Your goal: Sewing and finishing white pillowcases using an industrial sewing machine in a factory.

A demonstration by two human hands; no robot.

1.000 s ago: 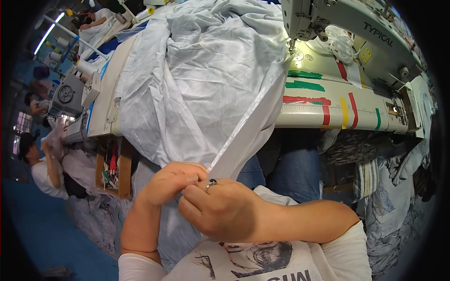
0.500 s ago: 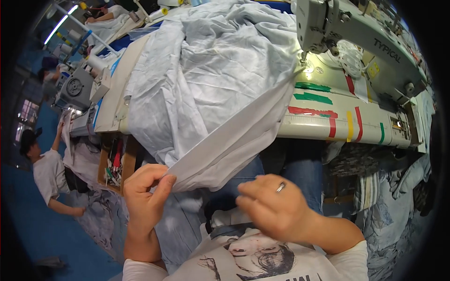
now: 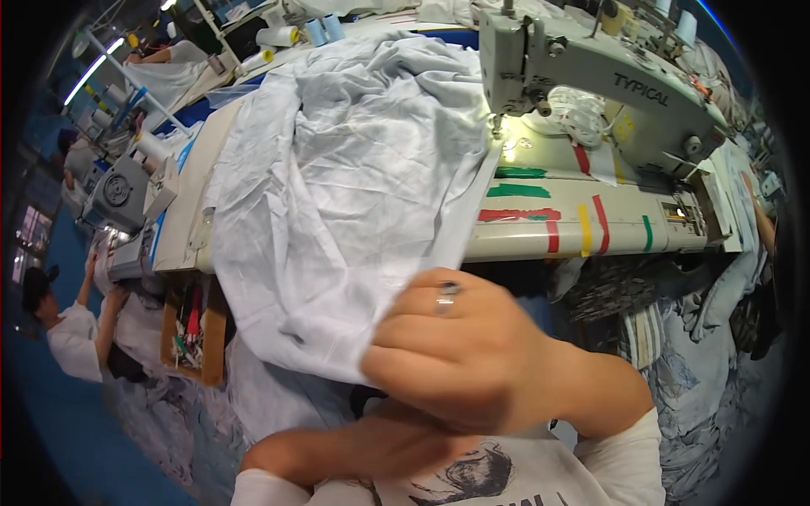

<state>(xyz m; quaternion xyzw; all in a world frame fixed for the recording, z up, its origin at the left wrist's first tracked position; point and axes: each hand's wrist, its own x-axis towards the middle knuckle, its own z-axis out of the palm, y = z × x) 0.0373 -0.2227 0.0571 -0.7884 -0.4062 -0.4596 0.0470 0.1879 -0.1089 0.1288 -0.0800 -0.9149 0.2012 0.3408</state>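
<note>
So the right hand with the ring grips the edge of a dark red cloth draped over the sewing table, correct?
Not quite. In the head view the right hand with the ring does grip the cloth draped over the sewing table, but that cloth is pale blue-grey, not dark red.

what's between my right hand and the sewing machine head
In the head view, pale grey-blue fabric spans that stretch: its folded edge runs from your right hand up across the table edge to the needle under the sewing machine head.
</note>
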